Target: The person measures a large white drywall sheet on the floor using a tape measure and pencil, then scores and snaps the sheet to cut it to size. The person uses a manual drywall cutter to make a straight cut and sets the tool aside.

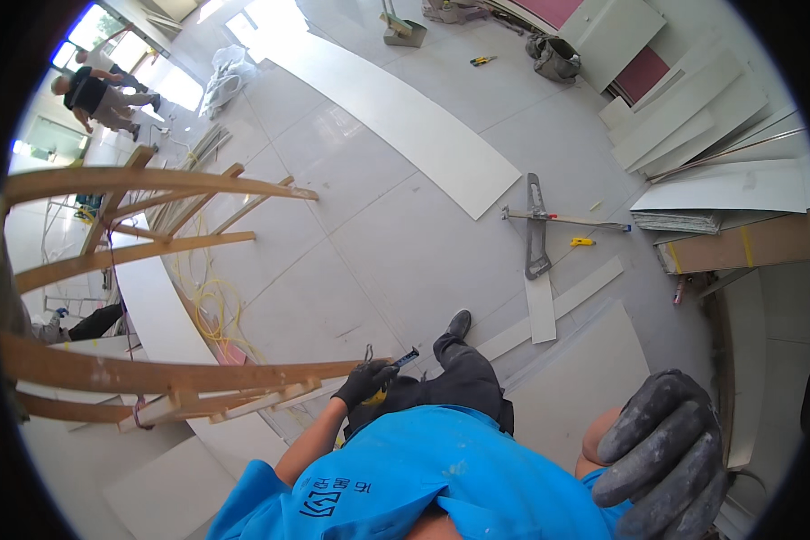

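My left hand (pixel 364 383), in a dark work glove, is closed around a slim dark tool (pixel 406 357) at my left hip. Something yellow (pixel 378 396) shows just beneath that hand; its kind is unclear. Close by is the end of a wooden frame (pixel 198 371), shaped like a stepladder. I cannot tell whether the hand touches it. Large at the lower right, my right hand (pixel 661 450) wears a dusty dark glove. Its fingers curl together, and whatever lies inside them is hidden.
A long white panel strip (pixel 396 117) lies on the tiled floor. A grey metal tool (pixel 536 229), a yellow tool (pixel 582 242) and board strips (pixel 549 310) lie ahead. Stacked panels (pixel 684 220) stand at the right. Yellow cable (pixel 211 310) tangles at left; people (pixel 108 99) are far left.
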`<state>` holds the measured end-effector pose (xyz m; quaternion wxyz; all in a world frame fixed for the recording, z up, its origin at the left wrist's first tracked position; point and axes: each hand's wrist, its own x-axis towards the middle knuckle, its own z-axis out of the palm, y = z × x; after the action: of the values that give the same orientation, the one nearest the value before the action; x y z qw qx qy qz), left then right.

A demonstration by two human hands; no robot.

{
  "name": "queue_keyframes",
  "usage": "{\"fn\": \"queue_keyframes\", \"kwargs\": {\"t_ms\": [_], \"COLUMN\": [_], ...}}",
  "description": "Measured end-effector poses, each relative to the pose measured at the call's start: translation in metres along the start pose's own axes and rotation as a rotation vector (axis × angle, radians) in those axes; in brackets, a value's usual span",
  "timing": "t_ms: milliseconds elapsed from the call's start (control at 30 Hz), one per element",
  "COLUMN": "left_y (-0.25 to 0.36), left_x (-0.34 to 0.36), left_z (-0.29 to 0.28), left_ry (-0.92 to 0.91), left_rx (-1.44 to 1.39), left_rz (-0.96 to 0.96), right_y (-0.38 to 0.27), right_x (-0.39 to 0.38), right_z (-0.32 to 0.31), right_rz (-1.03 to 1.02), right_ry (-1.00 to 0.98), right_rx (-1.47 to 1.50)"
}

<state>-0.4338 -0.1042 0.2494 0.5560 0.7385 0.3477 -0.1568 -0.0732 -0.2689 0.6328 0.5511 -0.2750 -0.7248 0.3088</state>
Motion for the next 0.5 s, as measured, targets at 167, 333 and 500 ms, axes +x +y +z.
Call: {"fn": "queue_keyframes", "kwargs": {"t_ms": [167,333,500], "left_y": [0.028,0.051,0.028], "left_x": [0.124,0.248,0.405], "left_z": [-0.026,-0.06,-0.109], "left_ry": [-0.074,-0.101,-0.091], "left_rx": [0.421,0.458,0.367], "left_rz": [0.093,0.169,0.213], "right_y": [0.015,0.107,0.229], "right_x": [0.009,-0.021,-0.15], "right_z": [-0.091,-0.159,-0.198], "right_rz": [0.069,0.276,1.102], "right_ry": [-0.038,0.363,1.218], "right_rx": [-0.047,-0.457,-0.502]}}
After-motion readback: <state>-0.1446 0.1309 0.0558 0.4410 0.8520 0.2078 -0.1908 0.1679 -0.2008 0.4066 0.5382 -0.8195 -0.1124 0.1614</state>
